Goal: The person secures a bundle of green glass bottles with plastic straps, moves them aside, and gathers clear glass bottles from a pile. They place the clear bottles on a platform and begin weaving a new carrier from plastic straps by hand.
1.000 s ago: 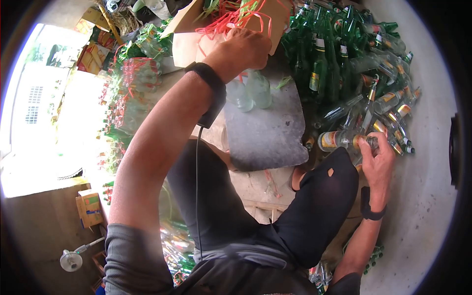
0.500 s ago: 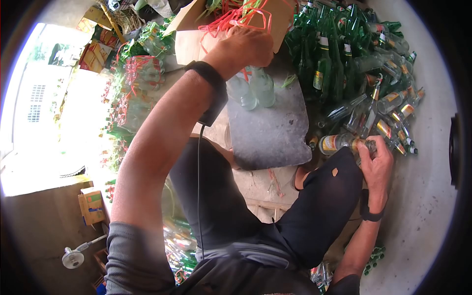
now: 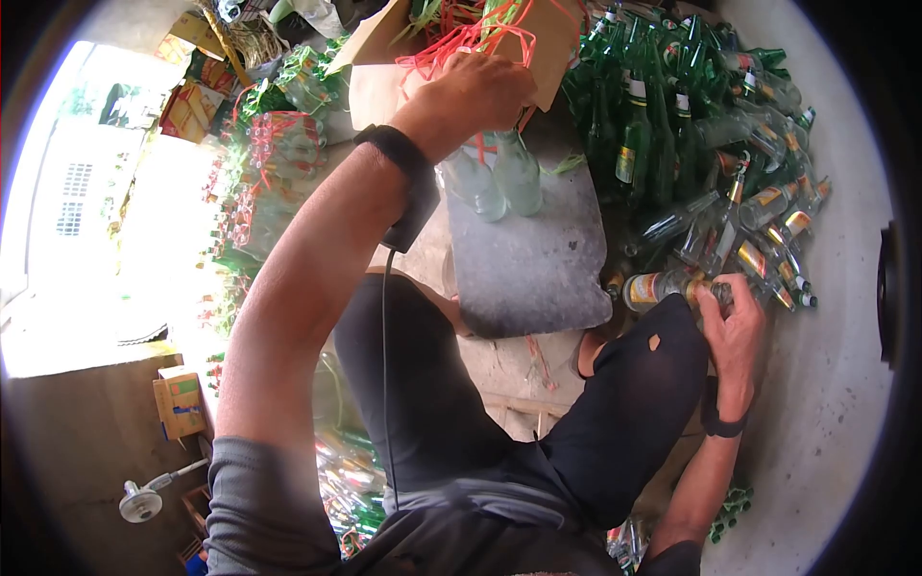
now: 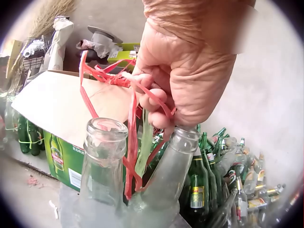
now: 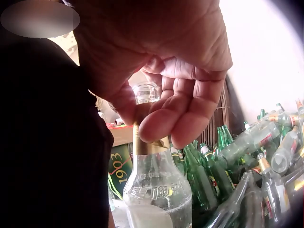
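Note:
In the head view my left hand [image 3: 477, 91] is over the front edge of an open cardboard box. The left wrist view shows its curled fingers holding red plastic ribbon [image 4: 132, 147] that hangs down between two clear glass bottles [image 4: 105, 156]. One bottle's mouth [image 4: 186, 135] comes right up under the palm. These bottles stand on a grey board [image 3: 528, 274]. At the right, beside the knee, my right hand [image 3: 735, 326] grips a clear glass bottle [image 5: 156, 185] by its gold-foiled neck. The bottle has an orange and white label [image 3: 645, 290] and lies sideways in the head view.
The cardboard box [image 3: 379, 94] contains more red and green ribbon. A large heap of green and clear bottles [image 3: 663, 144] leans against the pale wall [image 3: 836, 403] on the right. Tied bundles of bottles [image 3: 279, 154] stand to the left. A cable [image 3: 387, 365] hangs from the left wrist.
The head view has shifted slightly, so the board and bottles appear a little further right. Both hands keep their holds with little visible movement.

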`<move>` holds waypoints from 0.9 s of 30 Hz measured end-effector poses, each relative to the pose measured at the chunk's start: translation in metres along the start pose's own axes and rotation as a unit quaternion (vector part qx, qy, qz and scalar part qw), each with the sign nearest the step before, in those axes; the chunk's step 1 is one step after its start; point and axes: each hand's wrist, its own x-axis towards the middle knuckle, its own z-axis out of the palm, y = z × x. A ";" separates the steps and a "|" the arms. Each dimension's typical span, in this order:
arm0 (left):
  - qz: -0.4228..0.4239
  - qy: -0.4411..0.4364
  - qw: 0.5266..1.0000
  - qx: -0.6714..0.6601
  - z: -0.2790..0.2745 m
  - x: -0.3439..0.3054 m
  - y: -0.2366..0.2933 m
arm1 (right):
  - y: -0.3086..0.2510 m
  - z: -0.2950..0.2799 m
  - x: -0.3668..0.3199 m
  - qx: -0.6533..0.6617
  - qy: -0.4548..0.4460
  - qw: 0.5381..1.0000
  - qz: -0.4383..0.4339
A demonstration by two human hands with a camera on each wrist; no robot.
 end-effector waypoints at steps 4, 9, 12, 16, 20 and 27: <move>0.009 0.018 1.000 0.024 0.002 -0.004 0.001 | -0.001 0.001 0.000 0.007 -0.005 1.000 0.008; 0.013 0.008 0.999 0.048 0.007 -0.003 -0.003 | -0.005 0.001 0.002 0.007 -0.002 1.000 0.017; 0.101 0.130 0.982 0.092 0.030 -0.006 -0.021 | -0.010 0.001 0.003 0.009 0.000 0.999 0.036; 0.131 0.165 0.964 0.161 0.033 -0.007 -0.022 | -0.008 0.001 0.002 0.021 -0.003 0.998 0.051; 0.113 0.127 0.966 0.195 0.028 -0.004 -0.016 | -0.004 0.002 0.001 0.029 -0.001 0.998 0.052; 0.084 0.102 0.987 0.091 0.008 -0.005 -0.012 | -0.002 0.003 -0.001 0.036 0.004 0.998 0.057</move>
